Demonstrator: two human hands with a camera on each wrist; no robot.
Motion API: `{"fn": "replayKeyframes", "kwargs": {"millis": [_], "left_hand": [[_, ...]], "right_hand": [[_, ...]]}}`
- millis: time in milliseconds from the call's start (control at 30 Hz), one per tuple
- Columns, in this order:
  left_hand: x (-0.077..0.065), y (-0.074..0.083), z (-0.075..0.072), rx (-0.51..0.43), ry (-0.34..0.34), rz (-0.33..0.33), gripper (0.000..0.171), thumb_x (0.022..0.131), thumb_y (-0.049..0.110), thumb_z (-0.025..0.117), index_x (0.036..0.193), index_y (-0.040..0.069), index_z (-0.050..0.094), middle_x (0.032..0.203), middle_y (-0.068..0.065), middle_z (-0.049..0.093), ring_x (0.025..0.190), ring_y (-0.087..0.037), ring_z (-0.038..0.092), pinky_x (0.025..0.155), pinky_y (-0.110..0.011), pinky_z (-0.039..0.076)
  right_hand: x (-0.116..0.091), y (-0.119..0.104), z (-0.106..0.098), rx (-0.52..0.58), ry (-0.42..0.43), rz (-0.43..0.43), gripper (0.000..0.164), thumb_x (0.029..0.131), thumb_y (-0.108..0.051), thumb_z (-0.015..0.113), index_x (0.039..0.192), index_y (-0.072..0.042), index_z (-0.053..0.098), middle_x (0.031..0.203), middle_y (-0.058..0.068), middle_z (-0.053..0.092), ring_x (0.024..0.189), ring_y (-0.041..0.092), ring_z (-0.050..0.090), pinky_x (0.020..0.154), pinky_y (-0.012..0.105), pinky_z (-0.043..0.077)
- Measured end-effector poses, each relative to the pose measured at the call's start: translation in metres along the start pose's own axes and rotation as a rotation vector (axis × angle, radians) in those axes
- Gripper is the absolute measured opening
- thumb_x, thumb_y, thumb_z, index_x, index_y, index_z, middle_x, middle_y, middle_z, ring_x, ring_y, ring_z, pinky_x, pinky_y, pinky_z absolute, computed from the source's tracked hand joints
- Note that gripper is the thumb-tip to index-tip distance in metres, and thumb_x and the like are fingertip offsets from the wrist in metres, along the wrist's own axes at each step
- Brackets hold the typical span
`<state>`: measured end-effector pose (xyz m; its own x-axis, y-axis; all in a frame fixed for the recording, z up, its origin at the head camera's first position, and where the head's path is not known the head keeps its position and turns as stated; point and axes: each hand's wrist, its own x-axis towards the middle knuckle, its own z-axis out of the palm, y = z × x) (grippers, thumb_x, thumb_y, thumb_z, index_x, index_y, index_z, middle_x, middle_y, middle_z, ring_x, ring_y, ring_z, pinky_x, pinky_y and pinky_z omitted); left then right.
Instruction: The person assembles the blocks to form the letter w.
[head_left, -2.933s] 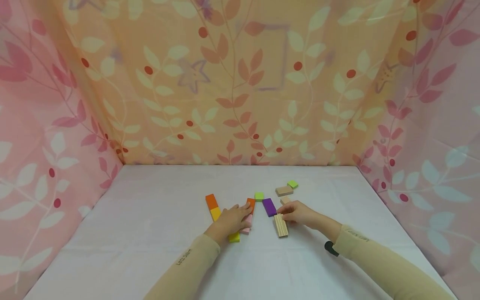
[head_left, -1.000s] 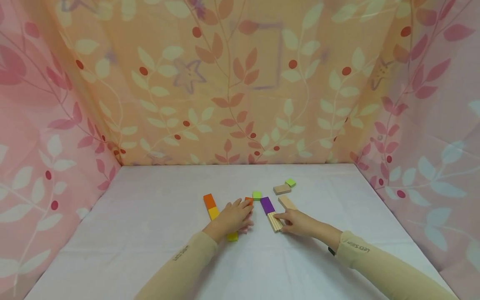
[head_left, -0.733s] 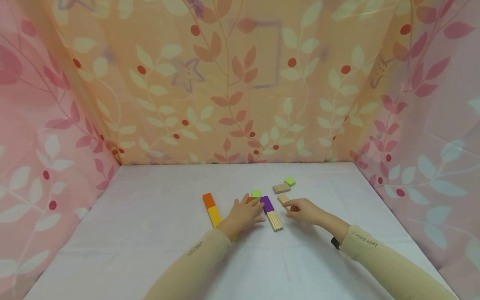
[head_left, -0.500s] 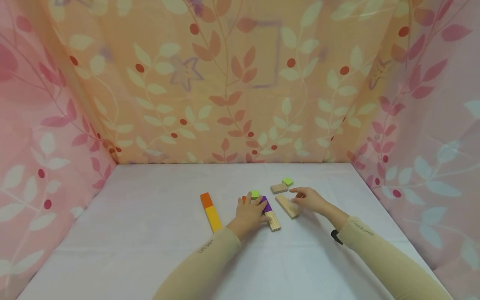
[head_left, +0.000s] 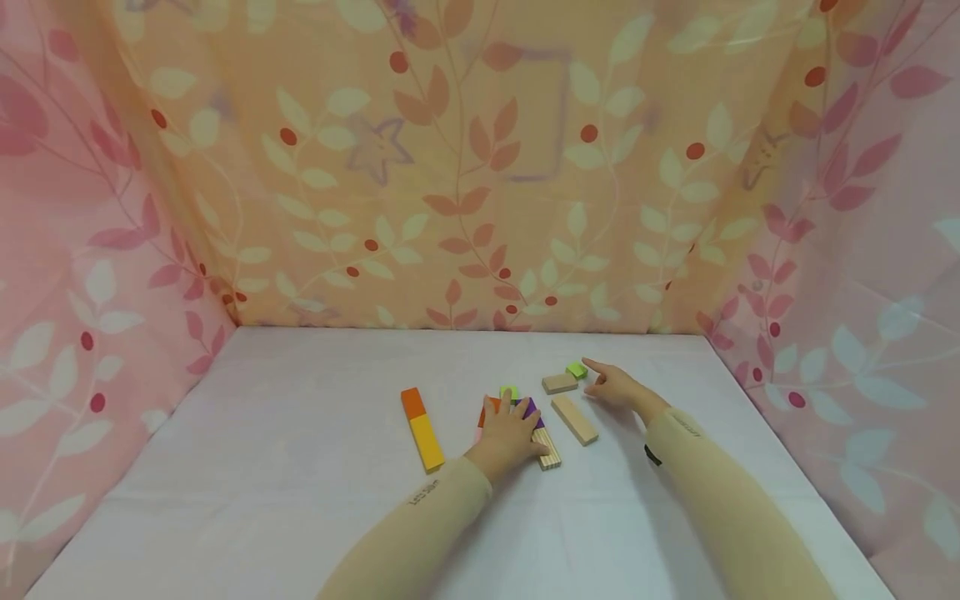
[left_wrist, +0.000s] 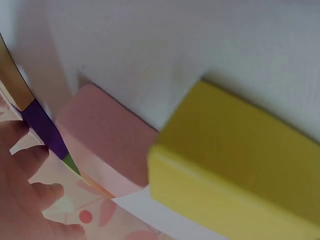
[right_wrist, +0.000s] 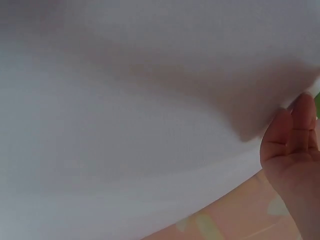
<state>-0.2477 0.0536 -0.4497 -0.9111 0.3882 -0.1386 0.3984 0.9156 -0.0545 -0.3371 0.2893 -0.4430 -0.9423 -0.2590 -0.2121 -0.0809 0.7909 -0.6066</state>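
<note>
My left hand (head_left: pixel 506 433) lies with fingers spread over a cluster of blocks. Partly under it show an orange block (head_left: pixel 489 408), a purple block (head_left: pixel 529 408) and a striped wooden block (head_left: pixel 549 450) end to end with the purple one. A light green block (head_left: pixel 509 392) sits at its fingertips. The left wrist view shows a pink block (left_wrist: pixel 105 135) beside a yellow block (left_wrist: pixel 230 145). My right hand (head_left: pixel 618 390) is beside another green block (head_left: pixel 577 369), index finger extended close to it; I cannot tell whether they touch.
Two plain wooden blocks, one at the back (head_left: pixel 560 383) and a longer one (head_left: pixel 574 419), lie between the hands. On the left, an orange block (head_left: pixel 412 403) meets a yellow-orange block (head_left: pixel 427 443). Floral cloth (head_left: pixel 337 208) walls the white table (head_left: pixel 262 467).
The striped block has been brought against the purple block. My right hand has let go of it and moved back to the far green block. The left hand has shifted right over the cluster.
</note>
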Motion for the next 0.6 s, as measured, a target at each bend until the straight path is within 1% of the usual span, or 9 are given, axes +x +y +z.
{"fn": "replayKeyframes", "kwargs": {"millis": [33, 100, 133, 200, 267, 333, 400, 500, 600], "left_hand": [[0.001, 0.0, 0.001, 0.005, 0.001, -0.002, 0.073, 0.085, 0.07, 0.048, 0.147, 0.032, 0.044, 0.154, 0.004, 0.036, 0.145, -0.029, 0.022, 0.112, -0.058, 0.021], [0.001, 0.001, 0.0, 0.012, -0.003, -0.004, 0.073, 0.085, 0.071, 0.049, 0.147, 0.032, 0.044, 0.154, 0.005, 0.037, 0.145, -0.029, 0.023, 0.112, -0.058, 0.021], [0.001, 0.001, 0.0, 0.01, -0.005, -0.003, 0.073, 0.085, 0.07, 0.049, 0.147, 0.032, 0.044, 0.154, 0.004, 0.037, 0.145, -0.029, 0.023, 0.111, -0.059, 0.021], [0.001, 0.001, -0.001, 0.008, -0.006, -0.001, 0.073, 0.085, 0.07, 0.049, 0.147, 0.032, 0.044, 0.153, 0.004, 0.038, 0.145, -0.029, 0.024, 0.111, -0.058, 0.022], [0.001, 0.001, -0.001, 0.007, -0.001, 0.001, 0.072, 0.085, 0.069, 0.05, 0.147, 0.032, 0.044, 0.153, 0.004, 0.038, 0.144, -0.029, 0.024, 0.111, -0.058, 0.024], [0.0, 0.002, 0.001, 0.008, 0.006, -0.005, 0.072, 0.085, 0.069, 0.05, 0.147, 0.032, 0.044, 0.153, 0.004, 0.038, 0.144, -0.029, 0.025, 0.11, -0.057, 0.025], [0.0, 0.002, 0.003, -0.001, 0.008, -0.016, 0.072, 0.085, 0.069, 0.051, 0.147, 0.032, 0.044, 0.153, 0.004, 0.039, 0.144, -0.03, 0.025, 0.11, -0.057, 0.025], [-0.001, 0.003, 0.006, -0.036, 0.005, -0.028, 0.073, 0.084, 0.068, 0.053, 0.146, 0.031, 0.045, 0.153, 0.004, 0.039, 0.144, -0.031, 0.025, 0.111, -0.058, 0.024], [0.0, 0.003, 0.006, -0.069, 0.014, -0.033, 0.072, 0.083, 0.067, 0.056, 0.145, 0.031, 0.047, 0.152, 0.004, 0.041, 0.144, -0.032, 0.025, 0.111, -0.06, 0.022]], "right_hand": [[0.001, 0.0, 0.0, -0.014, -0.005, -0.003, 0.068, 0.094, -0.008, 0.062, 0.15, 0.001, 0.025, 0.089, 0.015, 0.054, 0.076, 0.021, 0.048, 0.068, 0.033, 0.043], [0.004, -0.001, 0.0, -0.038, -0.013, 0.007, 0.07, 0.093, -0.008, 0.063, 0.152, -0.002, 0.024, 0.097, 0.02, 0.055, 0.083, 0.026, 0.051, 0.077, 0.039, 0.045], [0.007, -0.002, 0.001, -0.057, -0.017, 0.004, 0.07, 0.093, -0.008, 0.063, 0.152, -0.002, 0.024, 0.105, 0.025, 0.057, 0.09, 0.029, 0.052, 0.084, 0.043, 0.045], [0.011, -0.002, 0.002, -0.102, -0.02, 0.001, 0.069, 0.093, -0.008, 0.062, 0.151, -0.001, 0.025, 0.126, 0.032, 0.052, 0.11, 0.038, 0.052, 0.099, 0.051, 0.039], [0.014, -0.003, 0.004, -0.124, -0.013, 0.013, 0.067, 0.093, -0.008, 0.062, 0.151, -0.003, 0.028, 0.141, 0.033, 0.041, 0.127, 0.045, 0.043, 0.108, 0.056, 0.03], [0.017, -0.003, 0.006, -0.139, -0.006, 0.014, 0.065, 0.093, -0.007, 0.062, 0.15, -0.001, 0.031, 0.147, 0.033, 0.033, 0.134, 0.049, 0.032, 0.11, 0.059, 0.023], [0.019, -0.003, 0.008, -0.148, -0.001, 0.024, 0.063, 0.093, -0.007, 0.062, 0.149, -0.002, 0.033, 0.148, 0.031, 0.033, 0.135, 0.051, 0.029, 0.11, 0.06, 0.022], [0.019, -0.003, 0.011, -0.169, 0.012, 0.036, 0.062, 0.092, -0.007, 0.064, 0.146, 0.001, 0.037, 0.146, 0.032, 0.036, 0.134, 0.052, 0.031, 0.109, 0.061, 0.024], [0.019, -0.002, 0.012, -0.196, 0.05, 0.041, 0.057, 0.09, -0.005, 0.065, 0.142, 0.003, 0.043, 0.142, 0.032, 0.041, 0.131, 0.051, 0.036, 0.107, 0.06, 0.029]]}}
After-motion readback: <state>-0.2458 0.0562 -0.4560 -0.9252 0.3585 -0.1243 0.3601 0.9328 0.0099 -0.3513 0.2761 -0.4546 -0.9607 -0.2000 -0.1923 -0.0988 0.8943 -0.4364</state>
